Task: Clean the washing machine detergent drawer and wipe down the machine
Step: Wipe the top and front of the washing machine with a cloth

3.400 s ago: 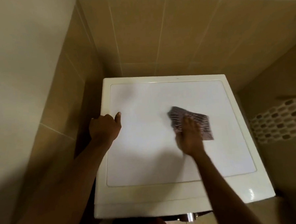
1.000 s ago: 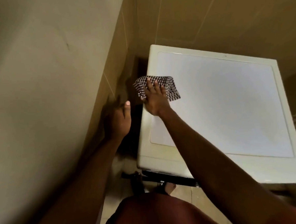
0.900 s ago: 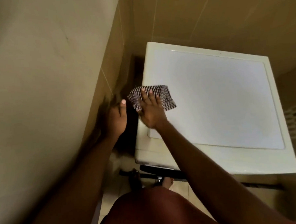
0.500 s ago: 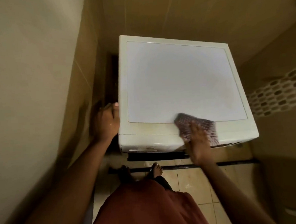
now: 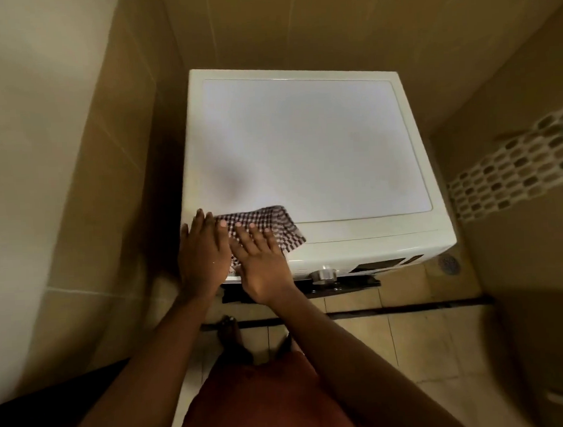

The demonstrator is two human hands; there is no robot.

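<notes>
Brown-and-white checked cloth (image 5: 267,225) on front-left top corner of white washing machine (image 5: 315,139), pressed flat under right hand (image 5: 263,263), left hand (image 5: 204,250) touching beside it, both hands' fingers straight.

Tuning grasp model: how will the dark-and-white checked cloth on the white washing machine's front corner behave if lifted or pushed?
Probably floppy: the checked cloth bends over the white washing machine's front edge. Likely light, lying thin and flat. Should slide easily on that smooth top.

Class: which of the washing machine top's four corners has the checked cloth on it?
The front left corner: the checked cloth lies there under the left hand and right hand; the other three are bare.
</notes>
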